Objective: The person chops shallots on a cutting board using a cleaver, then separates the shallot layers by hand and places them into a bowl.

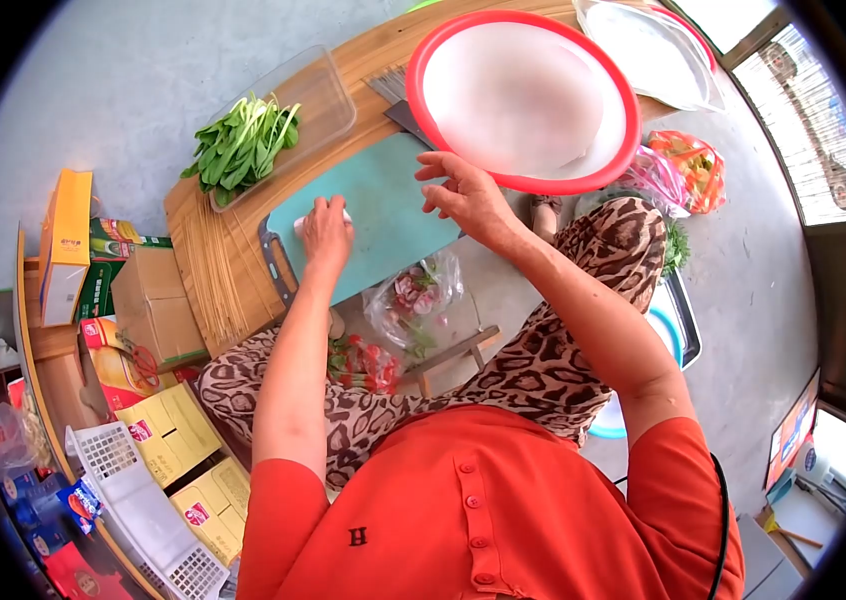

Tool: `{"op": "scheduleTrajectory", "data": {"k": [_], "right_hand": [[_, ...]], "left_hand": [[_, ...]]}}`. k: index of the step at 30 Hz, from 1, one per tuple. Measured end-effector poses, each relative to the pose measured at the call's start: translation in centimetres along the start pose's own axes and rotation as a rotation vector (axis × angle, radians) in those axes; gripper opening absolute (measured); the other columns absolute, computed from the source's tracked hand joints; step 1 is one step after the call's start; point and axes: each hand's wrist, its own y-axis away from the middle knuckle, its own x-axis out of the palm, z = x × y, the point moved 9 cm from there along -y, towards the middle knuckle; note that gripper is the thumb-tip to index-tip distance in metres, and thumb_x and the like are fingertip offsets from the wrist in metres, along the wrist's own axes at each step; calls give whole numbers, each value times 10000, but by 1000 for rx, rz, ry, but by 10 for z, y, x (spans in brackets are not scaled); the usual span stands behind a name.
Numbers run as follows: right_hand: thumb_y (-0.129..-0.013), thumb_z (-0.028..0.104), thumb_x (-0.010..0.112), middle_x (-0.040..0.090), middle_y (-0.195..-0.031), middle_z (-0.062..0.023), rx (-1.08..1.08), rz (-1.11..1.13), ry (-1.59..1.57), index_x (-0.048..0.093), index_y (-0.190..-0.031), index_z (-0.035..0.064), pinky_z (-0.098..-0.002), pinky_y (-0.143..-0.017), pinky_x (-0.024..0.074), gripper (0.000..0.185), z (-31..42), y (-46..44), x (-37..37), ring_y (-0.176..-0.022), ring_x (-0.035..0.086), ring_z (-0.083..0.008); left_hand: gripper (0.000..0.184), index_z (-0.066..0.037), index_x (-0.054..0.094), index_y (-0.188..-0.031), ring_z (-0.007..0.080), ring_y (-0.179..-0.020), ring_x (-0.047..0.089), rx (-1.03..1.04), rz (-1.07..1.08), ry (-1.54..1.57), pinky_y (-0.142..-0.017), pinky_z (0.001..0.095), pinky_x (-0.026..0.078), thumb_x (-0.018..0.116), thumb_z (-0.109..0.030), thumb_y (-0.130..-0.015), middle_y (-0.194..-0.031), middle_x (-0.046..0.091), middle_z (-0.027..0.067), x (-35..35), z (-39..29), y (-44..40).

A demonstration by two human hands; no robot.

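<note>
On the left part of the teal cutting board [383,215], my left hand [326,235] has its fingers bent down around a small white piece [300,226]. Most of that piece is hidden, so whether it is cloth, paper or food cannot be made out. My right hand [465,197] hovers over the board's right edge with its fingers loosely apart, nothing visible in them. Just beyond it is a large white basin [627,135] with a red rim. A dark flat blade-like thing [406,117] shows partly between board and basin.
Leafy greens [248,145] lie in a clear plastic tray [328,85] on the wooden table [208,250]. Below the board are a plastic bag with pinkish scraps [415,297] and a red bag [368,365]. Boxes [153,300] crowd the left; colourful bags [688,170] sit at right.
</note>
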Motion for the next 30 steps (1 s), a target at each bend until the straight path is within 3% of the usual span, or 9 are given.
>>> {"op": "scheduleTrajectory", "data": {"k": [2,4,5,7,8,14,16,24,30], "right_hand": [[-888,90,579,635,-1122,-124,75,54,-19,503,-1275,-14,-311,-709,529,408,-8,0,8,-798,664,-166],[-902,105,575,629,-1130,-126,152,76,-105,494,-1278,-22,-313,-718,527,405,-18,0,14,-815,665,-174],[-916,120,572,622,-1138,-128,224,97,-186,486,-1281,-29,-315,-726,526,403,-25,1,19,-832,665,-182],[-937,149,564,615,-1148,-122,322,101,-322,492,-1276,-16,-308,-749,520,383,-34,5,28,-879,655,-180],[-958,178,555,608,-1157,-116,415,91,-451,498,-1271,-2,-301,-771,514,366,-42,9,33,-927,644,-177],[-966,185,570,613,-1117,-82,353,228,-792,527,-1178,25,-321,-823,526,269,-32,7,50,-978,633,-193],[-961,179,578,617,-1116,-81,307,212,-867,529,-1176,24,-322,-842,532,269,-26,5,47,-987,627,-186],[-955,160,590,633,-1073,-73,297,223,-839,531,-1175,36,-314,-804,542,259,-21,7,43,-948,635,-171],[-948,173,609,629,-1067,-64,279,272,-778,533,-1180,92,-320,-811,535,257,-18,11,46,-948,626,-161]], "left_hand": [[310,-80,591,-1043,297,-927,628,-69,7,63,-796,404,496,669,-9,-751,-1019,596,131,-1,1,-6],[265,-59,567,-1072,209,-934,628,-318,123,766,-825,357,500,631,-21,-818,-1049,600,88,13,12,-7],[265,-59,567,-1072,209,-934,628,-328,123,760,-825,357,500,631,-21,-818,-1049,600,88,11,8,-3],[298,-55,547,-1119,154,-961,597,-388,97,1702,-858,309,487,640,-41,-836,-1071,604,81,-12,-37,2],[298,-55,547,-1119,154,-961,597,-398,89,1700,-858,309,487,640,-41,-836,-1071,604,81,-18,-49,6],[326,-29,496,-1149,147,-1031,569,-219,-58,1713,-932,311,460,637,-48,-855,-1119,580,78,-64,-99,18],[290,-32,536,-1105,150,-998,579,-182,-149,1522,-912,312,464,642,-73,-838,-1083,601,68,-69,-95,19],[291,-30,582,-1063,161,-965,612,-145,-136,1246,-888,328,475,691,-112,-806,-1050,655,73,-98,-91,24],[357,-17,590,-1094,178,-906,644,-67,-192,988,-793,324,522,701,-36,-755,-1038,658,98,-119,-102,26]]}}
